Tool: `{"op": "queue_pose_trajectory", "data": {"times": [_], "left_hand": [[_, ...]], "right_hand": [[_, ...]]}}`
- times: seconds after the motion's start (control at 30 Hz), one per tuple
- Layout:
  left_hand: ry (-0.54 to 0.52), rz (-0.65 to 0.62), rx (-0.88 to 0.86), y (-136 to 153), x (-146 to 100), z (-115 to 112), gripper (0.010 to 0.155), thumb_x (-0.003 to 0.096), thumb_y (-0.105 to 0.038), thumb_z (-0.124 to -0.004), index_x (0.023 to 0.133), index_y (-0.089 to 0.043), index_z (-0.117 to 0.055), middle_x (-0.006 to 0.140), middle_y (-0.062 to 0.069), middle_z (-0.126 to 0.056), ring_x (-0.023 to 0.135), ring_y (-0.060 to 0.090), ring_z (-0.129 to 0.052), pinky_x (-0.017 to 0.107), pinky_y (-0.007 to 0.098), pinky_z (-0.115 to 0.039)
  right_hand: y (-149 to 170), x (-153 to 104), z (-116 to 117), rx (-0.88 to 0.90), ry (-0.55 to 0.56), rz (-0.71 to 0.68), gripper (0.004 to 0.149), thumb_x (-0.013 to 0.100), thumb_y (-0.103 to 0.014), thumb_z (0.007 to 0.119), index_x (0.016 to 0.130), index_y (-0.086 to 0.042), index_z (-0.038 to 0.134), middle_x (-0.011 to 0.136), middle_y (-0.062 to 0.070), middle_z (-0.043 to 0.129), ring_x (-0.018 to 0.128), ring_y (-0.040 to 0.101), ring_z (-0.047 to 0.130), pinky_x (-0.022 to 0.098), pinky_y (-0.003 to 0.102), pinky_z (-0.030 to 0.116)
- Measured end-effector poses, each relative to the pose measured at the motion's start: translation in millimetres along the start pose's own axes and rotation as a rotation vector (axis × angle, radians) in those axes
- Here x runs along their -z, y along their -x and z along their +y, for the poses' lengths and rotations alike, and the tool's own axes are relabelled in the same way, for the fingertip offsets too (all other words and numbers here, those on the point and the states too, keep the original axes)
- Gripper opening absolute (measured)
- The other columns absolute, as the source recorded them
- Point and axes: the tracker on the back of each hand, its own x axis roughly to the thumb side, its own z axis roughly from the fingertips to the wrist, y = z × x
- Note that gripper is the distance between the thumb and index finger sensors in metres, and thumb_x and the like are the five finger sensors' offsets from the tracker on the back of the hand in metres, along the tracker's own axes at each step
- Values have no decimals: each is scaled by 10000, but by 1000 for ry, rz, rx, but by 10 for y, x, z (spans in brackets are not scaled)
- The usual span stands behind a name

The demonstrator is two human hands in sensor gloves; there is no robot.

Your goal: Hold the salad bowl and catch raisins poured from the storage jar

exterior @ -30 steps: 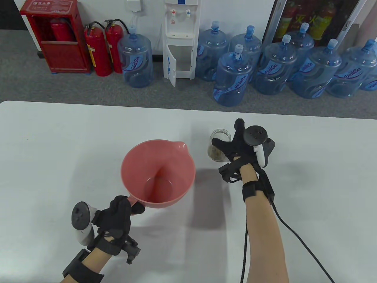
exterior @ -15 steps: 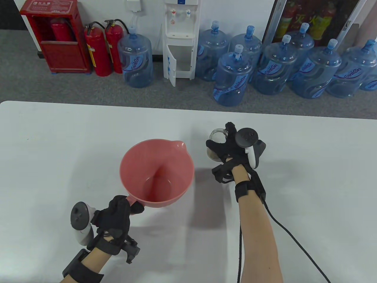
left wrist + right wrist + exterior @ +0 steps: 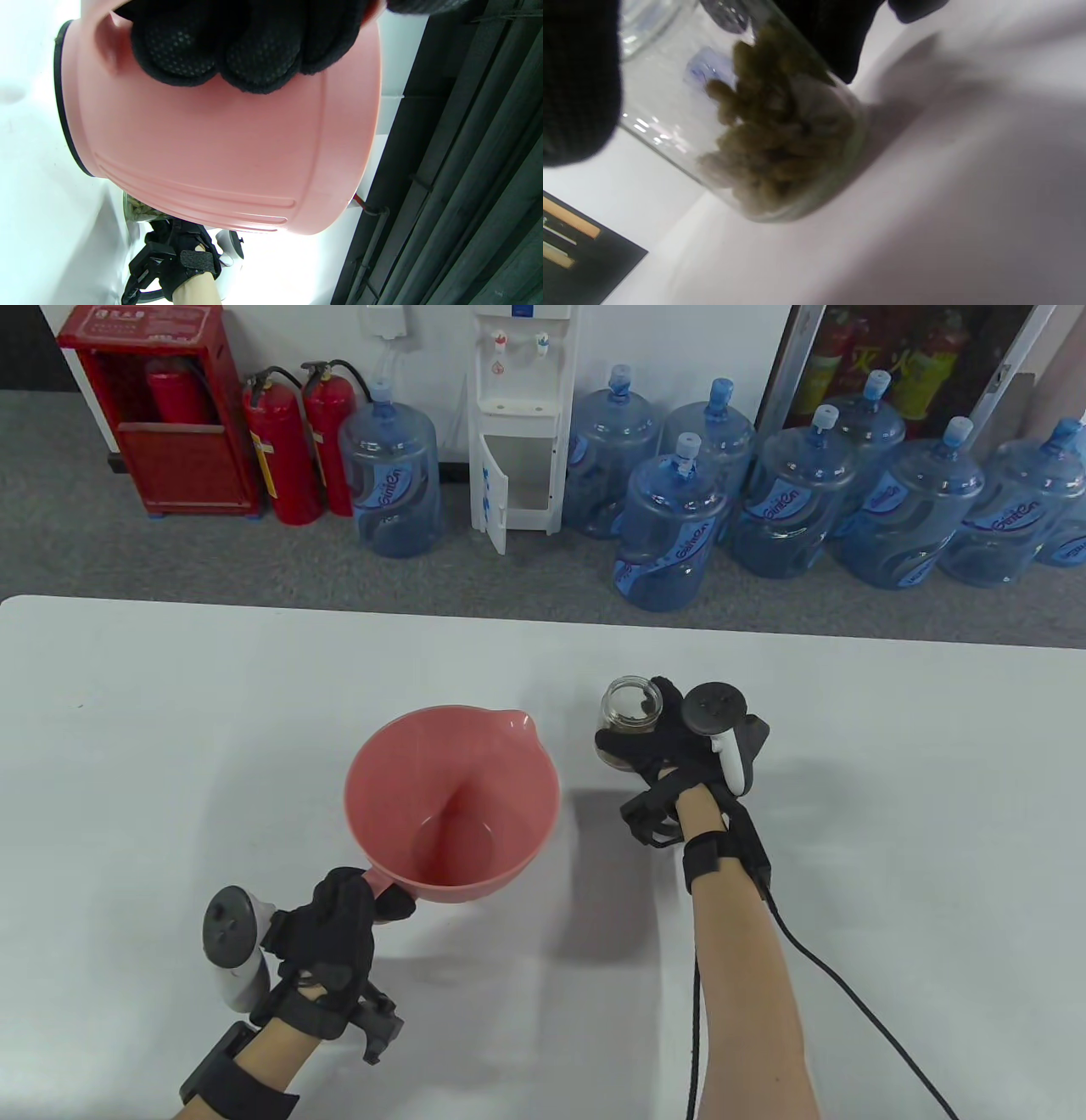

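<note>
Left hand: the left hand (image 3: 335, 929) grips the handle of the salad bowl (image 3: 452, 806) at the bowl's near-left rim; in the left wrist view its gloved fingers (image 3: 250, 59) press against the pink outer wall (image 3: 220, 144).
Salad bowl: pink, with a pouring spout at the far right of its rim, mouth facing up, over the white table (image 3: 170, 729) near the middle; its inside shows bare pink.
Right hand: the right hand (image 3: 670, 738) is wrapped around the storage jar (image 3: 629, 717) from the right side, thumb on the near-left of the glass, clenched on it.
Storage jar: clear glass with its mouth uncovered, just right of the bowl and apart from it; whether its base touches the table cannot be told from above, and in the right wrist view it looks tilted, its base at or just off the surface.
Raisins: greenish-brown raisins (image 3: 780, 144) lie heaped in the lower part of the jar (image 3: 746, 127).
Trackers: one sits on the back of each hand, the left (image 3: 231, 937) and the right (image 3: 721, 725).
Writing: the blue water bottles (image 3: 874, 509) on the floor beyond the table bear a blue label in script that is too small to read surely; the red cabinet (image 3: 161, 411) at far left carries a line of characters along its top, not legible.
Background: two red fire extinguishers (image 3: 297, 445) stand beside the cabinet, and a white water dispenser (image 3: 519, 415) stands right of them.
</note>
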Motion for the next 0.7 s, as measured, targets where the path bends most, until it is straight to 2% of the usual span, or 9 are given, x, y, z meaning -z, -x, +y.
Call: {"op": "queue_pose_trajectory", "data": {"times": [0.17, 0.33, 0.47, 0.53, 0.7], "left_hand": [[12, 2, -11, 4, -3, -7, 429, 433, -518, -565, 638, -216, -791, 600, 70, -837, 600, 391, -843, 658, 555, -563], [50, -19, -31, -1, -3, -32, 429, 431, -521, -566, 628, -218, -798, 584, 67, -844, 580, 388, -853, 648, 554, -575], [87, -30, -119, 10, -9, -67, 429, 426, -526, -567, 613, -220, -802, 563, 64, -847, 551, 385, -854, 634, 555, -579], [107, -38, -160, 12, -12, -91, 427, 425, -530, -566, 606, -222, -801, 551, 60, -844, 536, 381, -851, 624, 555, -578], [150, -55, -197, -20, -15, -138, 428, 410, -536, -556, 565, -224, -805, 495, 51, -849, 463, 374, -856, 581, 559, -598]], "right_hand": [[-89, -137, -151, -20, 77, -87, 1062, 163, -686, 988, 991, -377, 399, 1042, -67, 608, 987, 218, 735, 785, 554, 444], [-327, -492, -586, -6, 113, -247, 1052, 160, -700, 985, 987, -391, 411, 1060, -18, 583, 1010, 234, 713, 791, 554, 449], [-511, -932, -989, -34, 159, -371, 1045, 169, -702, 979, 981, -418, 388, 1044, 0, 596, 1011, 242, 722, 796, 553, 443], [-592, -1193, -1178, -79, 193, -436, 1050, 172, -713, 972, 985, -435, 369, 1038, -60, 621, 1006, 221, 733, 800, 547, 439], [-789, -1828, -1472, -183, 241, -590, 1021, 163, -750, 959, 979, -499, 400, 1023, -71, 628, 963, 213, 762, 792, 530, 492]]}}
